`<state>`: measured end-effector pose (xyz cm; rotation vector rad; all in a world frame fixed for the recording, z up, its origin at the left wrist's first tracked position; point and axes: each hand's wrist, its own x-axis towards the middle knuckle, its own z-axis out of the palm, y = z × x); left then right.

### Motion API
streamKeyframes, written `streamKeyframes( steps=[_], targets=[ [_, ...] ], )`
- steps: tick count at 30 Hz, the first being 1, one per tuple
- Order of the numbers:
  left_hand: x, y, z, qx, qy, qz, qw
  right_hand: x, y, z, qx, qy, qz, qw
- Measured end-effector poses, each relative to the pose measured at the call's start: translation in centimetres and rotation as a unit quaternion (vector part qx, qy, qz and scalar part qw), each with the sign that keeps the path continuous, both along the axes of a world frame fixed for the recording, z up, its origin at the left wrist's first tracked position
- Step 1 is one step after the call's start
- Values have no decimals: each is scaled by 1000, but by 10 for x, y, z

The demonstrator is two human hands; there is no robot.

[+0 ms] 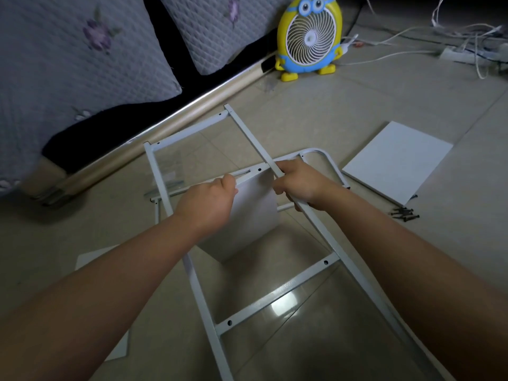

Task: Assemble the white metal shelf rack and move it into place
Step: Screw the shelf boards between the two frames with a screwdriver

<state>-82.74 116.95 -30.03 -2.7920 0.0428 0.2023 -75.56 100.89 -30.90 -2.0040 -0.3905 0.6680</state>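
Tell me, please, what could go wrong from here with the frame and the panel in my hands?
1. The left hand holds the panel by its top edge only; it may slip and drop.
2. The right hand alone grips the rail of the frame; if it lets go, the frame may fall on the second frame below.
3. The screws lie loose near the right arm and may be scattered.

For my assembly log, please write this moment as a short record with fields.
left hand: grips panel at its top edge
right hand: grips frame by its right rail
frame: white, crossbars with holes
floor, right: second panel, black screws beside it
background: yellow fan by bed
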Motion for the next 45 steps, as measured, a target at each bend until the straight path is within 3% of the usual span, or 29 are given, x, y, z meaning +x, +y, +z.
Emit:
streamKeyframes(
  steps=[7, 14, 25, 32, 40, 45],
  targets=[
    [5, 6, 0, -18, -5, -21, 1000, -2, 2, 3, 12, 47, -26, 999],
    [12, 12, 1, -63, -1, -22, 998, 8, 11, 23, -88, 95, -5, 992],
    [9, 29, 8, -83, 35, -77, 993, -20, 19, 35, -110, 131, -69, 983],
    [6, 22, 7, -66, 53, -132, 988, -43, 3, 37, -161, 117, -59, 978],
    [16, 24, 6, -54, 37, -132, 989, -36, 8, 31, -104, 93, -82, 987],
    [17, 23, 6, -30, 37, -146, 988, -35, 10, 31, -155, 62, -62, 984]
  ],
)
